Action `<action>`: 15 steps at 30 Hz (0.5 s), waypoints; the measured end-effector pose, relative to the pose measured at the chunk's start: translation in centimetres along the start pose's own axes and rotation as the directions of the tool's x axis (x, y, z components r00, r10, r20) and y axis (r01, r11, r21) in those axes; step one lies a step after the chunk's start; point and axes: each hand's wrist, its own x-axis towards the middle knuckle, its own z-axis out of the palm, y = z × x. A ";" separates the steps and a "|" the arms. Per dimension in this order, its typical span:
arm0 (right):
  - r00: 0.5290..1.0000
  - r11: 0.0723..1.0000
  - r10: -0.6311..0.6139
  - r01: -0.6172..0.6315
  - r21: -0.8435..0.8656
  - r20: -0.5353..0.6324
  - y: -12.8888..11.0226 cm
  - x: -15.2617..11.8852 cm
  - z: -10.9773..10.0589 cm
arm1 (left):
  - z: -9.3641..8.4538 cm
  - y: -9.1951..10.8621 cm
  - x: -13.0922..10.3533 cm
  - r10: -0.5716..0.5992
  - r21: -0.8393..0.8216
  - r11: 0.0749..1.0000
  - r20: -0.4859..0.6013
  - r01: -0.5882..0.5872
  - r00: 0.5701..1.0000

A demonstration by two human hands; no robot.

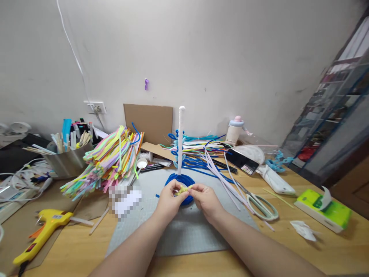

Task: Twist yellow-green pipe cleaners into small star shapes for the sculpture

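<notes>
Between the fingertips of both hands is a small yellow fuzzy piece (182, 189). My left hand (170, 198) pinches it from the left, thumb against curled fingers. From the other side my right hand (206, 198) pinches its right end. Just behind and below the hands lies a coil of blue pipe cleaner (180, 179), partly hidden by them. A white fuzzy stem (180, 142) stands upright at the coil, with blue looped shapes (175, 144) beside it. A grey cutting mat (190, 234) lies under all of this.
A yellow glue gun (46, 231) lies at the left, near a bundle of coloured pipe cleaners (112, 157) and a metal holder (69, 161). Scissors (262, 207), a phone (242, 161), a white bottle (234, 131) and a green tissue pack (324, 209) are at the right.
</notes>
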 end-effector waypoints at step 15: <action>0.946 0.962 -0.024 0.110 -0.250 0.324 -2.9 0.6 -1.7 | -0.7 1.2 -0.2 -0.114 0.044 0.993 0.061 0.111 0.992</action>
